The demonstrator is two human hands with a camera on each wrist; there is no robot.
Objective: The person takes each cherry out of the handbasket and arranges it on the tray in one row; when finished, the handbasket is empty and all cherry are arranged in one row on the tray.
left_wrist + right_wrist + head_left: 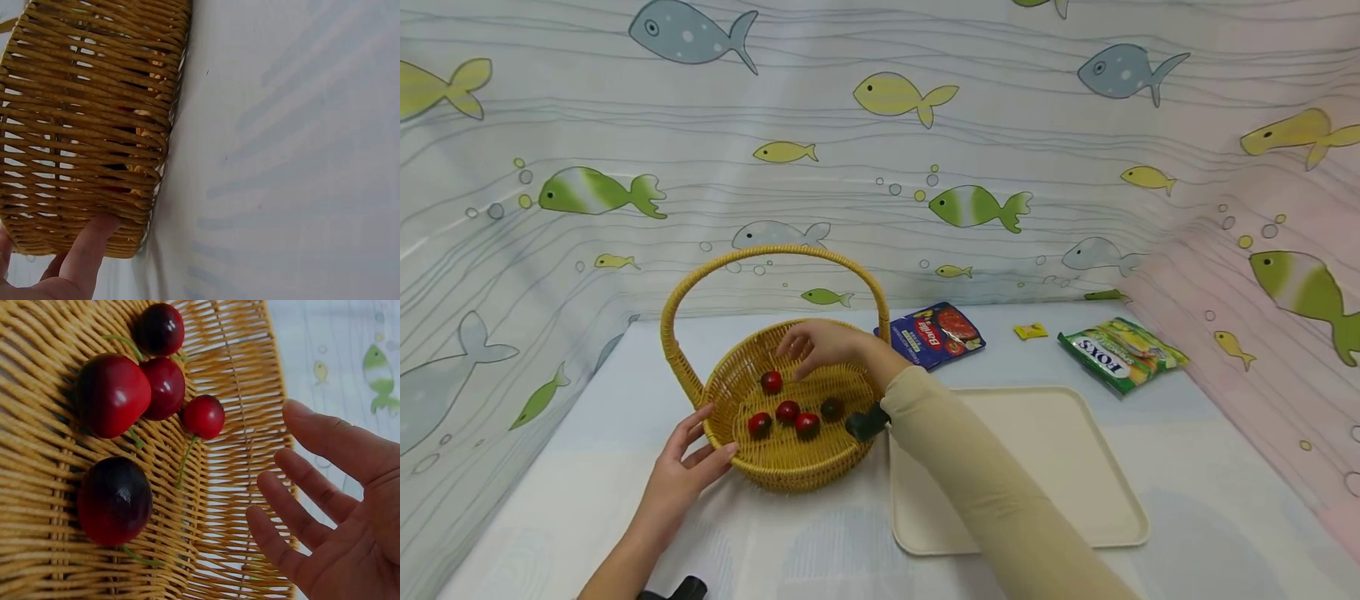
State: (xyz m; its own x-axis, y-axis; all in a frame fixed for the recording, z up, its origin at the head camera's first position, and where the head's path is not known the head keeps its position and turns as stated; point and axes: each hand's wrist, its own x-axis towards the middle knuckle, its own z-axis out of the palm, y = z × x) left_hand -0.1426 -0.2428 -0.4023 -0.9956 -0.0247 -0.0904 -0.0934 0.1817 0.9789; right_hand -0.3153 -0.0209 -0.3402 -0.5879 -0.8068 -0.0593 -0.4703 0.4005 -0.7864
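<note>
A yellow woven basket [790, 479] with a tall arched handle stands on the table. Inside it lie several dark red cherries [807, 426] with green stems; one cherry [115, 500] looks nearly black on top. My left hand [681, 471] rests against the basket's left outer side, thumb and fingers spread near the rim. In the left wrist view, the straight thumb [94, 247] touches the woven wall, while the other fingers are partly hidden. Above the basket's inside, my right hand [823, 342] hovers with loosely bent fingers [306, 506], holding nothing and apart from the cherries.
A cream tray [1112, 492] lies right of the basket, partly under my right sleeve [985, 467]. Behind are a blue Barilla pouch [936, 333], a small yellow packet [1031, 331] and a green Fox's bag [1120, 354]. The basket handle [775, 250] arches over the right hand's area.
</note>
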